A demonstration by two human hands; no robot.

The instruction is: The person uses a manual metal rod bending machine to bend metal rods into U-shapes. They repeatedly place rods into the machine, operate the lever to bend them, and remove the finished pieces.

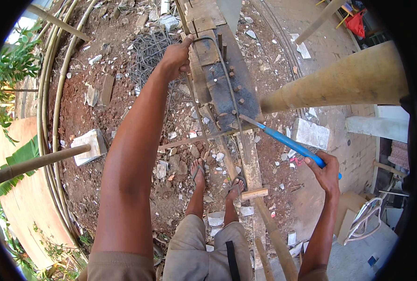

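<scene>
Short pegs (pixel 238 88) on the board (pixel 220 96) crowd the bent rod (pixel 225 63) along its right, leaving only narrow gaps between them. Farther right, a thick bamboo post (pixel 335 79) bars sideways passage. Nearer than the post, the right hand (pixel 328 171) has open air around the blue-handled bar (pixel 288 141). At left, a slimmer pole (pixel 44 162) stands well apart from the left hand (pixel 175 60).
</scene>
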